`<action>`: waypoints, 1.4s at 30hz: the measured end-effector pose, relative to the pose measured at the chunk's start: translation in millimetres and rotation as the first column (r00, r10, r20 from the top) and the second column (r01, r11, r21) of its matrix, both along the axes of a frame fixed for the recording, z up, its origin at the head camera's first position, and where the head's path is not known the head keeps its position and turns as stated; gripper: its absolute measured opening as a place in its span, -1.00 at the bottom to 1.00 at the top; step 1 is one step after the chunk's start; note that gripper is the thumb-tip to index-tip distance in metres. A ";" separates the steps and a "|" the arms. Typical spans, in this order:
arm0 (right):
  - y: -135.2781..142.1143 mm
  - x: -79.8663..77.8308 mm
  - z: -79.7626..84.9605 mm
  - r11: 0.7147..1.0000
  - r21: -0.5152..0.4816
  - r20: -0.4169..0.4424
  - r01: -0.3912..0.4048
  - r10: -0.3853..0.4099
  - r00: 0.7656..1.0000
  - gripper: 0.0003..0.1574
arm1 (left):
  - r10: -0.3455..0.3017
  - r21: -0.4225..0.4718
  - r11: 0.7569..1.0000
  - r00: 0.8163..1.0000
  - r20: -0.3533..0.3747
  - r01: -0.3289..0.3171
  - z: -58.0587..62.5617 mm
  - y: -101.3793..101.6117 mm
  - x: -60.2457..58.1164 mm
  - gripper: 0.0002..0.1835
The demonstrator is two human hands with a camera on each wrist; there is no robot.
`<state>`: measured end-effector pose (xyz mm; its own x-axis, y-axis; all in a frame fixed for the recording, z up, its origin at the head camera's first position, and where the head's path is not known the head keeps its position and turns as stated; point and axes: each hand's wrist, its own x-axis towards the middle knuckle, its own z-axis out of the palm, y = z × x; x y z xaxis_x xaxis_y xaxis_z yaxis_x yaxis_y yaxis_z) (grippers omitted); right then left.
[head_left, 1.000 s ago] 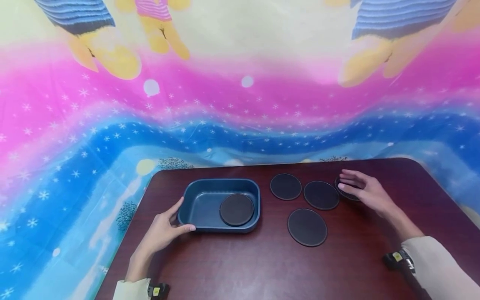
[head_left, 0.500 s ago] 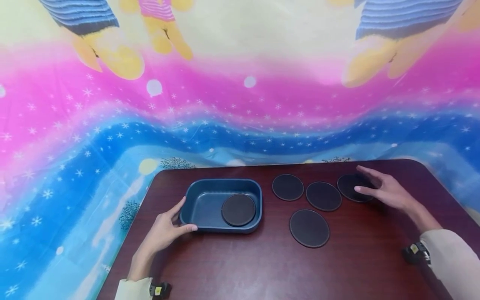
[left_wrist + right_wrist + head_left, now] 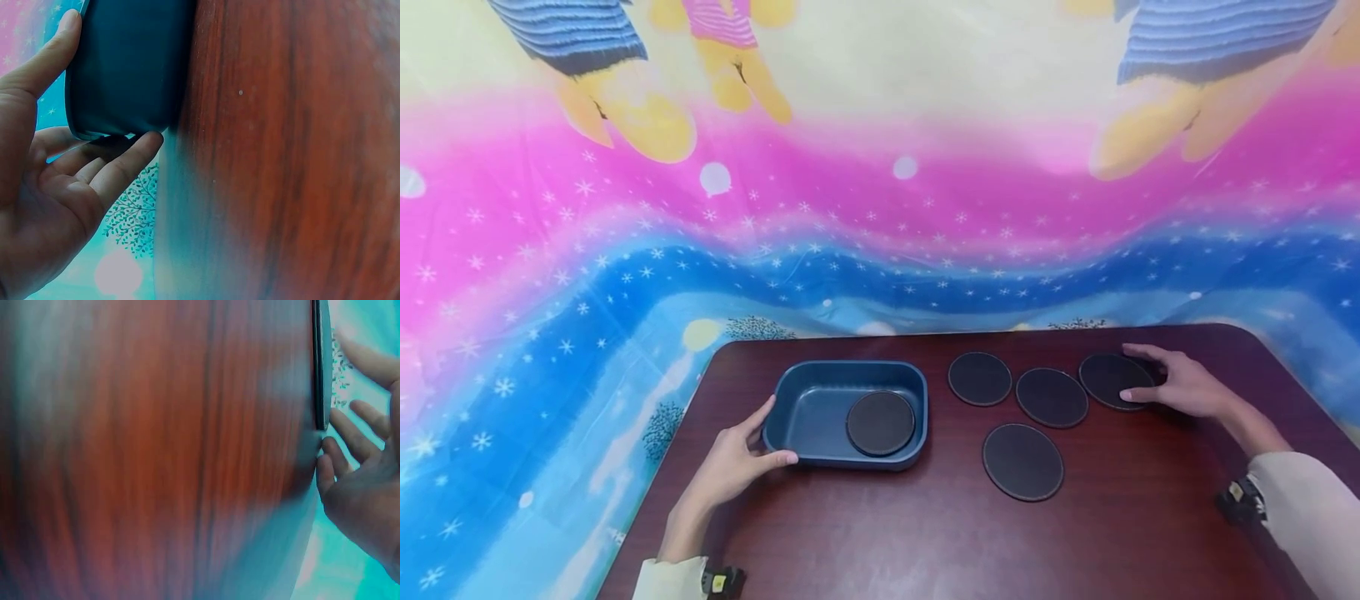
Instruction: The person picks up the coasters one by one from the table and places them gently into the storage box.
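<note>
At the left, a dark blue rectangular tub [image 3: 820, 460] is gripped at its left end by my left hand [image 3: 730, 462]. The thumb lies at the front rim and the fingers lie along the side wall, as the left wrist view also shows. A round black coaster [image 3: 880, 423] lies inside the tub, toward its right end. My right hand [image 3: 1186, 383] reaches over the rightmost black coaster [image 3: 1108, 379], thumb overlapping its front edge and fingers spread behind. In the right wrist view, fingertips are right at that coaster's edge [image 3: 322, 369].
Three more black coasters lie between the tub and the right hand: a back one [image 3: 979, 378], a middle one [image 3: 1051, 397] and a front one [image 3: 1022, 462]. The dark red wooden table [image 3: 895, 542] ends against a colourful printed cloth [image 3: 865, 225].
My right hand has moved right across the rightmost coaster, uncovering more of it, then lowered to its right edge. The left hand has kept its grip on the tub.
</note>
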<state>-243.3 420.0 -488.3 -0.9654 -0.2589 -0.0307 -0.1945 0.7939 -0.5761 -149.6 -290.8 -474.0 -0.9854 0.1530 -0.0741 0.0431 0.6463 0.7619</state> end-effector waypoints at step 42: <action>-24.6 13.5 8.3 0.990 0.019 -0.196 0.142 -0.136 0.971 0.24 | -0.009 -0.014 1.000 1.000 -0.009 0.008 1.7 0.2 0.9 0.17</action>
